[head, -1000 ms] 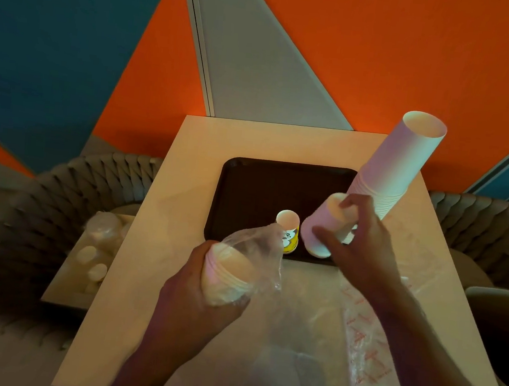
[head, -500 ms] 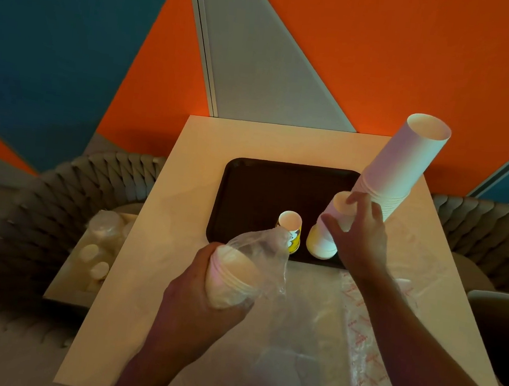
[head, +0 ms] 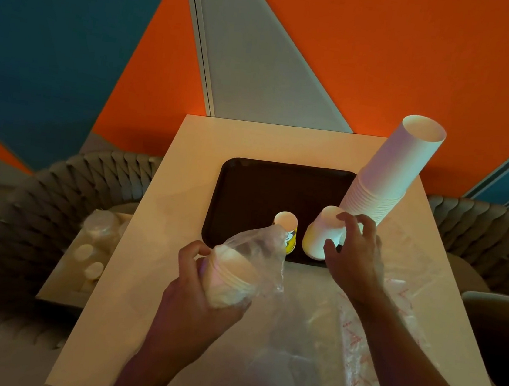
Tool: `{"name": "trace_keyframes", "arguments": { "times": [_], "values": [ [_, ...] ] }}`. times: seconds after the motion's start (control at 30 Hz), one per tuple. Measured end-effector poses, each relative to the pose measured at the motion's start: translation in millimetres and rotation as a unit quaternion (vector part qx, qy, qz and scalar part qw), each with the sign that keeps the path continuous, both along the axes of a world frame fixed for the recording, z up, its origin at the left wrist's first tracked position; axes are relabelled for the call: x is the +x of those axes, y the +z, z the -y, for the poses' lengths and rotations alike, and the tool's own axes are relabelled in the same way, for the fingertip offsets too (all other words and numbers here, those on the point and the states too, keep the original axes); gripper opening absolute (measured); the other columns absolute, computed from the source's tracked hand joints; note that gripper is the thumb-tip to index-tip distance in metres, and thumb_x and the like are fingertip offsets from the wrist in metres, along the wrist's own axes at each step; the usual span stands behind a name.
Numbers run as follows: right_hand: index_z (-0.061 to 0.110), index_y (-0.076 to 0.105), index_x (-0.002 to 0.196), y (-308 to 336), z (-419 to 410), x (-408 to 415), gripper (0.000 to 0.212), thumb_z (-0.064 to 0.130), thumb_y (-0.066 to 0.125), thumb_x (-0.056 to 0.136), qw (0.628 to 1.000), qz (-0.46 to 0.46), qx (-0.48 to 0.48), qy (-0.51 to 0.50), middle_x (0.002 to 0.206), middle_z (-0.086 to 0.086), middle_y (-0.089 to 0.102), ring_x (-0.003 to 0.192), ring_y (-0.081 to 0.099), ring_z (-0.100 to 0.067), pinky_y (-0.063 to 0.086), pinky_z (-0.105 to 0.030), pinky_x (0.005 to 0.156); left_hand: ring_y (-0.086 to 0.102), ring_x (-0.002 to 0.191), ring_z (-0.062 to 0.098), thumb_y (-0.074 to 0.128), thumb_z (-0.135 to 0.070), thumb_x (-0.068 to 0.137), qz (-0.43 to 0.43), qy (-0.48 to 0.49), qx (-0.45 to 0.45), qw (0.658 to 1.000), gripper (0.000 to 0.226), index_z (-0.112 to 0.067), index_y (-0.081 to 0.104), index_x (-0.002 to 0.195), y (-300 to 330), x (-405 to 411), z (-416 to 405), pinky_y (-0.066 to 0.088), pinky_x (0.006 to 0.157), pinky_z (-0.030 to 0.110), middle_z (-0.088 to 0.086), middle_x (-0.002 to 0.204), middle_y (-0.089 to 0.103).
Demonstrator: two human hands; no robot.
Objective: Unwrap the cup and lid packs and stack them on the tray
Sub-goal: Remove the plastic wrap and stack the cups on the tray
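A café-like lounge: orange-and-teal wall panels, woven chairs beside a small table, a serving tray.

Your dark rectangular tray sits at the table's far middle. On its near edge, 1 small printed paper cup stands left of the short inverted white cup stack; the tall white cup stack rises behind-right.
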State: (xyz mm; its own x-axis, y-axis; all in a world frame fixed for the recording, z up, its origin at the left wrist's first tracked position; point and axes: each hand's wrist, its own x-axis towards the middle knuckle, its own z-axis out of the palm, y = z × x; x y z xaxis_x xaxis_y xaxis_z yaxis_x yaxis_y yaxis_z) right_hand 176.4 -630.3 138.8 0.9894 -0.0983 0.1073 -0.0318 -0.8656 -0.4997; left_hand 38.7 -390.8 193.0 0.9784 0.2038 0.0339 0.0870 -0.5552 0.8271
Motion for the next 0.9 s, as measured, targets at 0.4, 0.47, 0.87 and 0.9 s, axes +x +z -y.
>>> {"name": "trace_keyframes", "arguments": {
  "times": [0.4, 0.47, 0.87, 0.9],
  "values": [
    [0.023, 0.077, 0.091, 63.6, -19.6, -38.6, 0.026, 0.0, 0.065, 0.091, 0.911, -0.103, 0.321, 0.238, 0.073, 0.008, 0.072, 0.069, 0.067, -0.008, 0.049, -0.025, 0.067, 0.059, 0.091, 0.001, 0.092, -0.043, 0.061, -0.001, -0.034, 0.021, 0.999, 0.094, -0.073, 0.016, 0.108, -2.1, 5.0, 8.6, 0.06, 0.076, 0.036, -0.029, 0.102, 0.052],
    [0.027, 0.078, 0.091, 65.6, -20.5, -40.0, 0.026, 0.004, 0.067, 0.093, 0.896, -0.125, 0.326, 0.274, 0.077, 0.005, 0.074, 0.072, 0.066, -0.012, 0.052, -0.032, 0.067, 0.059, 0.092, 0.001, 0.091, -0.044, 0.061, -0.003, -0.04, 0.016, 0.999, 0.091, -0.074, 0.018, 0.106, -0.1, 6.6, 11.5, 0.057, 0.075, 0.03, -0.03, 0.103, 0.052],
    [0.017, 0.075, 0.096, 69.9, -31.7, -42.1, 0.02, 0.022, 0.087, 0.081, 0.848, -0.194, 0.328, 0.369, 0.128, 0.011, 0.066, 0.129, 0.055, -0.005, 0.051, -0.038, 0.105, 0.067, 0.087, 0.01, 0.078, -0.066, 0.055, 0.008, -0.059, 0.0, 0.998, 0.079, -0.064, 0.027, 0.115, 0.5, 7.0, 11.8, 0.06, 0.067, 0.037, -0.021, 0.104, 0.062],
    [0.013, 0.075, 0.097, 71.2, -32.7, -42.6, 0.023, 0.021, 0.087, 0.08, 0.845, -0.196, 0.323, 0.378, 0.123, 0.014, 0.067, 0.127, 0.056, -0.002, 0.052, -0.032, 0.102, 0.067, 0.087, 0.01, 0.077, -0.07, 0.055, 0.007, -0.065, -0.002, 0.998, 0.079, -0.063, 0.027, 0.115, 0.4, 7.2, 12.1, 0.06, 0.067, 0.035, -0.021, 0.105, 0.062]
  ]
}}
